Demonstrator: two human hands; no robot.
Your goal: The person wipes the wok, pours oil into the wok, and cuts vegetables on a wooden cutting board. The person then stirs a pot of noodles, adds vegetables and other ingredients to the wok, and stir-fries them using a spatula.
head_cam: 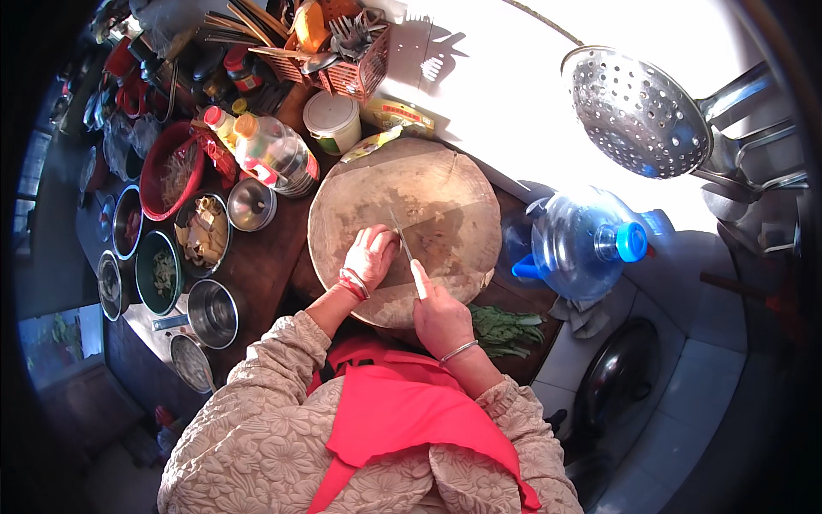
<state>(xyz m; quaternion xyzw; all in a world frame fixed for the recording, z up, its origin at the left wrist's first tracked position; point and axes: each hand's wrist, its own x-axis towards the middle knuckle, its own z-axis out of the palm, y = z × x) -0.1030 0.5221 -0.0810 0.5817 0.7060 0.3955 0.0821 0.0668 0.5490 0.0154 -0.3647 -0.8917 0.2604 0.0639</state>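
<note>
A round wooden chopping block (449, 173) with dark damp patches lies before me. My right hand (442, 321) grips a kitchen knife (401, 234), seen edge-on as a thin blade pointing away from me, its handle under my fingers. Close against the blade's left side, my left hand (372, 257) rests on the block with its fingers curled; whether something small is under them cannot be told. Leafy greens (504, 329) lie on the wooden table beside the block, to the right of my right hand.
Metal bowls (213, 313), a bowl of sliced food (204, 234), a red basin (168, 173) and plastic bottles (276, 154) stand left. A lidded tub (332, 119) and utensil basket (359, 70) are behind. At right are a large water bottle (571, 244), a hanging perforated ladle (636, 112) and a black lid (616, 372).
</note>
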